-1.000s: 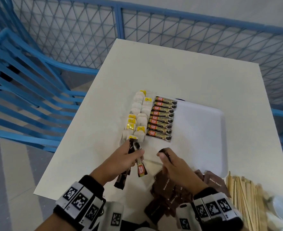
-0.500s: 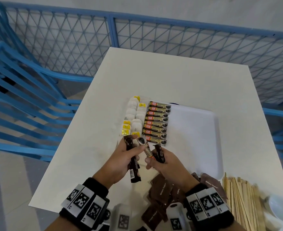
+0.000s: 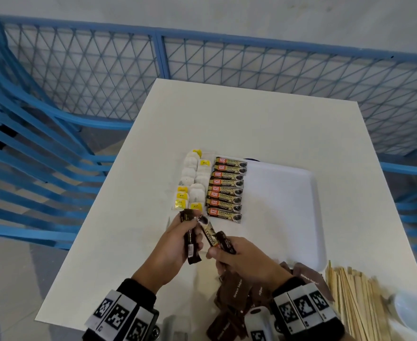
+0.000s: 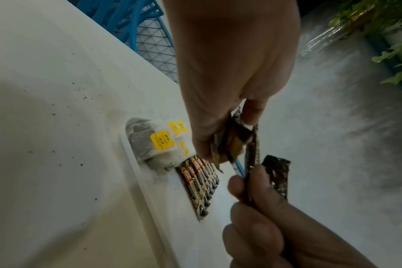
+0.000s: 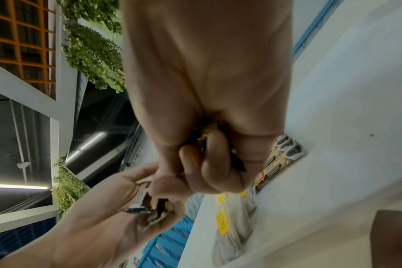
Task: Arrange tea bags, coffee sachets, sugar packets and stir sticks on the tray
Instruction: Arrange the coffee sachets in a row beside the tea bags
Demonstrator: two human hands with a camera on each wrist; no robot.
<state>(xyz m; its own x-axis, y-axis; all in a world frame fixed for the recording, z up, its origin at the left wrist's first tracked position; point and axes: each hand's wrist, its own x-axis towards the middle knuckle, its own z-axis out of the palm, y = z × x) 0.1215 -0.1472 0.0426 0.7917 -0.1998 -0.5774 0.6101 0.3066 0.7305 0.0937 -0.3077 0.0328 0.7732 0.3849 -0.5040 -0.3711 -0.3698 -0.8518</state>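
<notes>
A white tray (image 3: pixel 283 205) lies mid-table. Tea bags (image 3: pixel 192 183) with yellow tags fill its left edge, and a row of coffee sachets (image 3: pixel 227 190) lies beside them. Just in front of the tray, my left hand (image 3: pixel 192 232) grips a few dark coffee sachets (image 3: pixel 191 244) upright. My right hand (image 3: pixel 223 252) pinches the lower end of one slanted coffee sachet (image 3: pixel 209 236) and holds another dark sachet (image 3: pixel 224 242). In the left wrist view, the left fingers (image 4: pixel 218 137) pinch the sachets' tops (image 4: pixel 232 143). The right hand's (image 5: pixel 207 172) fingers are curled tight in the right wrist view.
Brown sugar packets (image 3: pixel 237 291) are heaped at the near edge under my right wrist. Wooden stir sticks (image 3: pixel 350 299) lie to their right, beside a small white bowl (image 3: pixel 413 313). Blue mesh railing (image 3: pixel 227 70) surrounds the table, and the tray's right half is bare.
My right hand came up to the left hand and took hold of the slanted coffee sachet's lower end. Both hands now sit closer to the tray's front edge.
</notes>
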